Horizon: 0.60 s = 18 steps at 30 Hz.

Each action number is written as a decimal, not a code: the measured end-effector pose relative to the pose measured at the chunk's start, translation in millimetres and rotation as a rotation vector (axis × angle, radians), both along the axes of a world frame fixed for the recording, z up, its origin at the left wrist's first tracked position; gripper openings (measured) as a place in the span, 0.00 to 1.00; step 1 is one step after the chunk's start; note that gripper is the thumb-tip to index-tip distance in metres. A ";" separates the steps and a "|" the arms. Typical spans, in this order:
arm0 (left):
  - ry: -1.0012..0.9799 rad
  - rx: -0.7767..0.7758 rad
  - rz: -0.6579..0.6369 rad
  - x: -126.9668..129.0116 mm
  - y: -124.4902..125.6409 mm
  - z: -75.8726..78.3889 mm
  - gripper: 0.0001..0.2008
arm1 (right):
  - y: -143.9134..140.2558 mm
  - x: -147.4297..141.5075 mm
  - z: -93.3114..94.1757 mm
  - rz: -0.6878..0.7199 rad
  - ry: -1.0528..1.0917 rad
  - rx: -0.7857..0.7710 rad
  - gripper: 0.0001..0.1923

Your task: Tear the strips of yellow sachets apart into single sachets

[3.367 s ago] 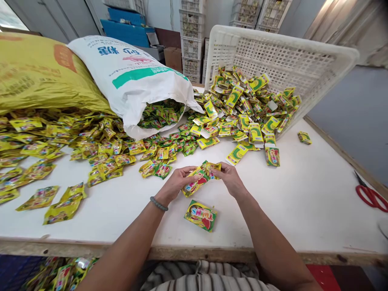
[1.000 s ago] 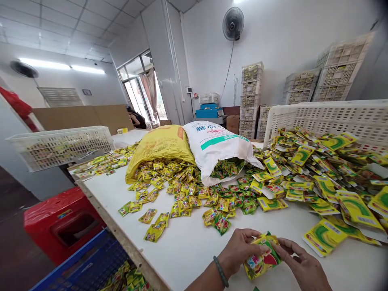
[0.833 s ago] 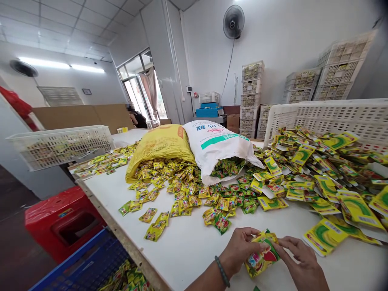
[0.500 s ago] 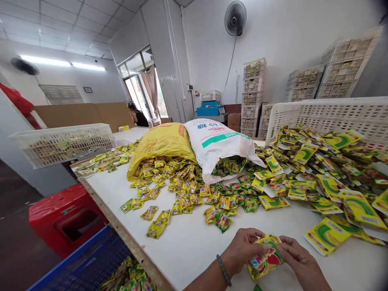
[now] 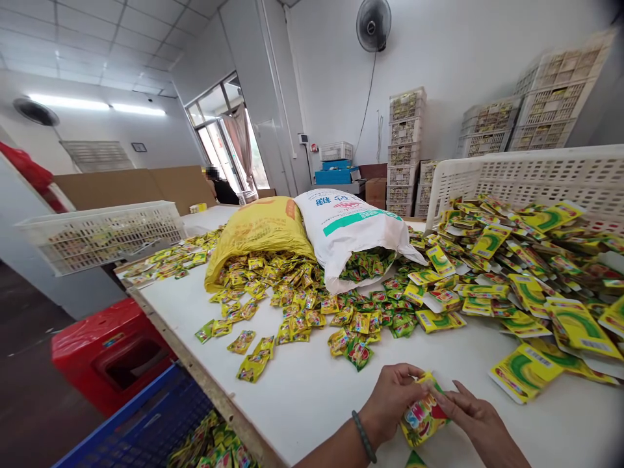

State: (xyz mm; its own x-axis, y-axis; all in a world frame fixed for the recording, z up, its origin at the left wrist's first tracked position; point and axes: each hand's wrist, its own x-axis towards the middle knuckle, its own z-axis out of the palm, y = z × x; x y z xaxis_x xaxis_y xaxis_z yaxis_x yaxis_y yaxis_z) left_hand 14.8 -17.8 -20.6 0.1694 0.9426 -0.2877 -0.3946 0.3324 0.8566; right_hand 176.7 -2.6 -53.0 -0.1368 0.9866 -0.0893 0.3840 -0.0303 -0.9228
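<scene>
Lower centre of frame: I see left hand point(image 5: 390, 403) and right hand point(image 5: 470, 419) both pinching sachets point(image 5: 423, 416) over desk point(image 5: 302, 396). Risk: loose stack fans, one sachet slips free.

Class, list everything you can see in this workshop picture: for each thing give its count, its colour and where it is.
sachets: many, yellow-green, spilled over the middle of the table
held sachet: one, yellow with red print, between both hands
flat cartons: many, yellow-green, heaped on the right
table: one, white top
yellow sack: one, lying open at the back
white sack: one, green band, beside the yellow sack
tipped crate: one, white, behind the cartons
crate at left: one, white, far table edge
stacked crates: several, white, by the wall
red stool: one, on the floor, left
blue crate: one, below the table edge
wall fan: one, dark
left hand: grip on the held sachet, bead bracelet
right hand: fingers on the held sachet
</scene>
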 end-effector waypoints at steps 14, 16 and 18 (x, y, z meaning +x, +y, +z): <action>0.493 0.305 -0.274 -2.8 -5.2 2.7 0.38 | 1.0 14.4 -11.8 -0.023 0.026 0.073 0.23; 0.456 0.318 -0.232 -2.2 -3.6 0.9 0.34 | 2.1 16.5 -12.0 -0.020 0.110 0.043 0.23; 0.355 0.305 -0.154 -2.5 -1.2 -0.9 0.31 | 4.4 19.4 -11.3 -0.052 0.193 -0.011 0.24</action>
